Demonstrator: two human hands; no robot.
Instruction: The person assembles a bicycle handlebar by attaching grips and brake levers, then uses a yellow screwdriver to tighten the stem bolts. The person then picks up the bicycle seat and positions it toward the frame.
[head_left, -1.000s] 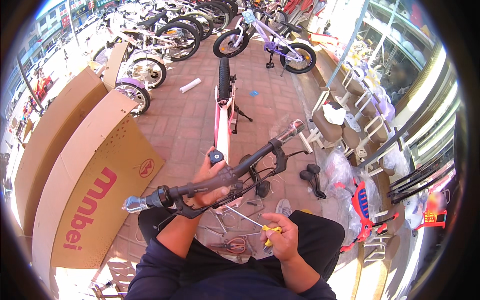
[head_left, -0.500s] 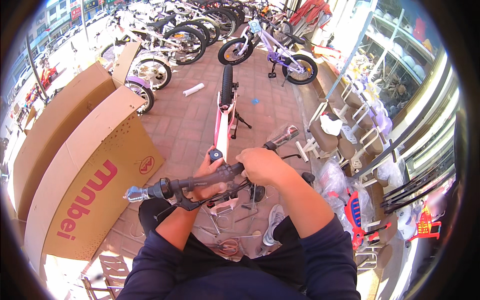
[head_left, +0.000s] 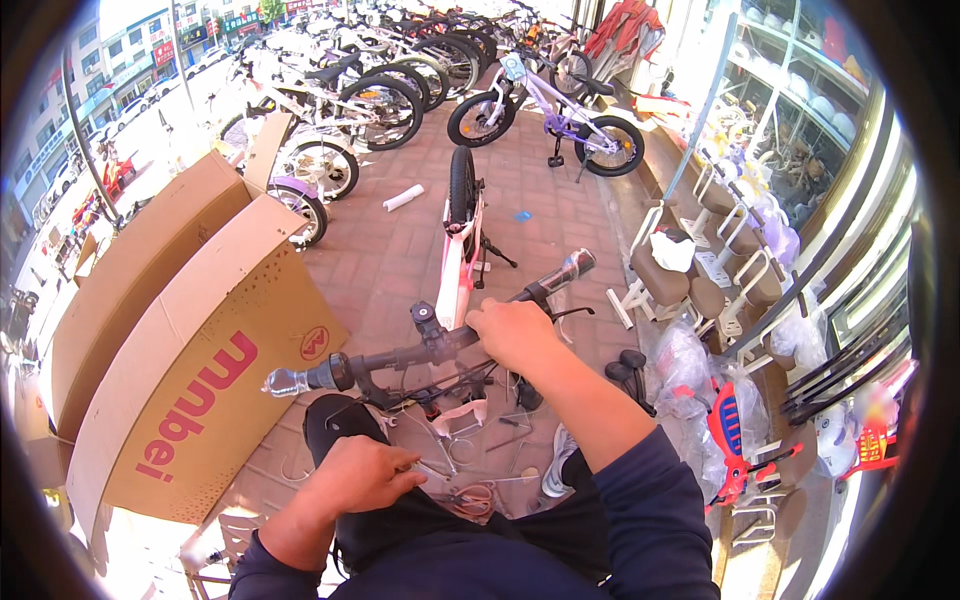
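Head view, right hand: the right hand is clenched around the dark handlebar, just right of the stem; whether anything else sits inside the fist is hidden.
Handlebar: passes through the right hand's grip, slanting so that its right end lies farther from the person than its left.
Bar ends: clear plastic covers the left end, well left of the grip, and the right end, beyond it to the right.
Left hand: the left hand is off the bar, nearer the body and left of the grip, over the left thigh; its fingers bend loosely, and I cannot tell if it holds anything.
Bicycle: the pink-and-white frame extends ahead of the grip, slightly left, with a black tyre farther on.
Brick paving: a reddish-handled tool lies below the grip, nearer the body; black parts lie to its right.
Surroundings: a cardboard box stands well left of the grip; a purple bicycle stands far ahead.
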